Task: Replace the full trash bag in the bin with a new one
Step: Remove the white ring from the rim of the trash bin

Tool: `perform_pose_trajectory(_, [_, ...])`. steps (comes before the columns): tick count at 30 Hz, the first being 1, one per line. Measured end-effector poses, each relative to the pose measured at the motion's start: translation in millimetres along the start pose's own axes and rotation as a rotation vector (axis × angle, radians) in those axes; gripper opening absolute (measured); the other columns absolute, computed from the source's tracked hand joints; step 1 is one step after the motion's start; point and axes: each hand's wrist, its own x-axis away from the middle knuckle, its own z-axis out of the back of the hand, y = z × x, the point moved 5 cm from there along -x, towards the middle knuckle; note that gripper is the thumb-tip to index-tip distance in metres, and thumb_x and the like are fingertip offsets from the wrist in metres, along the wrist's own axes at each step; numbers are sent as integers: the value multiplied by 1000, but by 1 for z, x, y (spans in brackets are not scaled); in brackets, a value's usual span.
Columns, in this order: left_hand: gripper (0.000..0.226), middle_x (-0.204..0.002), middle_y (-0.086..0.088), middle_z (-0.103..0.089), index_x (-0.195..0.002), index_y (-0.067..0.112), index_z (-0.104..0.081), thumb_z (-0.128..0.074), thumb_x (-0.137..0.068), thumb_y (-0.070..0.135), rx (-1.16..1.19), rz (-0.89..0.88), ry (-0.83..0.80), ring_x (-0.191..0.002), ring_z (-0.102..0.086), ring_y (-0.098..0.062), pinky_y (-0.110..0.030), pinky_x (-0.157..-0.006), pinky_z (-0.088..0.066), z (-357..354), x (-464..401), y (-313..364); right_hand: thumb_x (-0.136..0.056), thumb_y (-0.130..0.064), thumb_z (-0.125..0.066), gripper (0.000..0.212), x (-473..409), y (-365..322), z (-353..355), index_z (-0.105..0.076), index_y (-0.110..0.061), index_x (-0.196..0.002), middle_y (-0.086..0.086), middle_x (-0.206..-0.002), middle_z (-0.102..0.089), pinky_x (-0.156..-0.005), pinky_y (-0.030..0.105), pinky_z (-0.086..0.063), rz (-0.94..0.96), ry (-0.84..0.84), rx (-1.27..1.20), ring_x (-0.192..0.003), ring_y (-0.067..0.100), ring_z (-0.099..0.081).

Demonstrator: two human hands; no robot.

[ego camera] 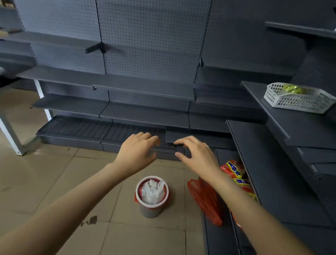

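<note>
The small round bin (pixel 151 197) is standing upright on the tiled floor (pixel 40 175) at about six o'clock from both hands, its long axis running vertical and its mouth facing up. The red bag (pixel 139 187) lining it is brimming with white crumpled waste (pixel 152 191); it is probably light, soft and slippery, best pinched at the folded rim. The left hand (pixel 137 152) and right hand (pixel 196 154) are hovering above with fingers loosely spread, holding nothing.

Matt dark metal shelves (pixel 143 114), perforated white plastic basket (pixel 297 99), glossy red bag (pixel 207 200).
</note>
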Motion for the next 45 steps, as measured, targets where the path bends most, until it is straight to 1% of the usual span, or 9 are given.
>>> perform_pose_trajectory(8, [30, -103, -1, -62, -110, 21, -58, -61, -81, 28, 32, 113, -89, -98, -55, -21, -33, -82, -41, -109, -79, -68, -86, -33, -62, 30, -104, 85, -80, -57, -30, -116, -11, -117, -55, -88, 28, -37, 9, -111, -30, -98, 10, -56])
perform_pose_trajectory(14, [29, -105, -1, -61, -108, 21, -59, -62, -79, 28, 89, 276, -205, -101, -54, -23, -32, -81, -39, -179, -100, -116, -85, -33, -62, 28, -160, 125, -151, -58, -31, -112, -10, -116, -56, -87, 35, -42, -9, -214, -102, -99, 17, -57])
perform_pose_trajectory(21, [28, -101, -1, -61, -107, 21, -60, -64, -79, 25, 120, 317, -314, -95, -56, -24, -31, -75, -39, -257, -109, -160, -85, -31, -63, 28, -180, 169, -230, -58, -30, -112, -9, -118, -56, -87, 35, -46, -121, -270, -215, -103, 16, -56])
perform_pose_trajectory(26, [26, -101, 1, -62, -104, 21, -61, -65, -79, 24, 175, 347, -272, -92, -57, -22, -28, -69, -37, -334, -97, -191, -84, -26, -65, 29, -187, 211, -304, -60, -25, -112, -5, -115, -58, -84, 34, -48, -151, -211, -235, -100, 17, -57])
perform_pose_trajectory(31, [23, -99, 4, -63, -99, 23, -62, -63, -77, 31, 218, 387, -217, -89, -58, -20, -27, -67, -38, -450, -51, -227, -83, -23, -66, 26, -169, 260, -414, -63, -23, -108, -6, -108, -59, -80, 29, -47, -198, -76, -279, -94, 13, -58])
perform_pose_trajectory(34, [20, -97, 4, -62, -96, 23, -62, -64, -78, 28, 266, 435, -213, -89, -57, -20, -27, -64, -38, -533, -17, -251, -83, -32, -59, 27, -151, 288, -488, -64, -21, -106, -6, -104, -61, -81, 33, -49, -209, -28, -327, -91, 13, -59])
perform_pose_trajectory(36, [19, -98, 4, -61, -98, 24, -62, -65, -80, 24, 267, 461, -229, -93, -57, -20, -27, -64, -38, -580, 2, -265, -81, -39, -54, 32, -143, 306, -526, -64, -20, -104, -7, -102, -61, -80, 32, -49, -238, 9, -357, -90, 12, -59])
perform_pose_trajectory(40, [21, -99, 6, -61, -98, 26, -61, -66, -78, 24, 303, 487, -157, -95, -55, -17, -26, -64, -36, -664, 21, -297, -82, -19, -64, 23, -137, 346, -605, -62, -19, -105, -6, -104, -61, -80, 35, -51, -227, 59, -345, -91, 13, -59])
perform_pose_trajectory(45, [25, -100, 6, -61, -101, 28, -59, -67, -77, 28, 262, 419, -116, -95, -54, -19, -28, -67, -38, -735, 32, -326, -82, -15, -63, 26, -137, 391, -673, -61, -21, -108, -5, -108, -60, -80, 36, -52, -263, 141, -324, -94, 16, -58])
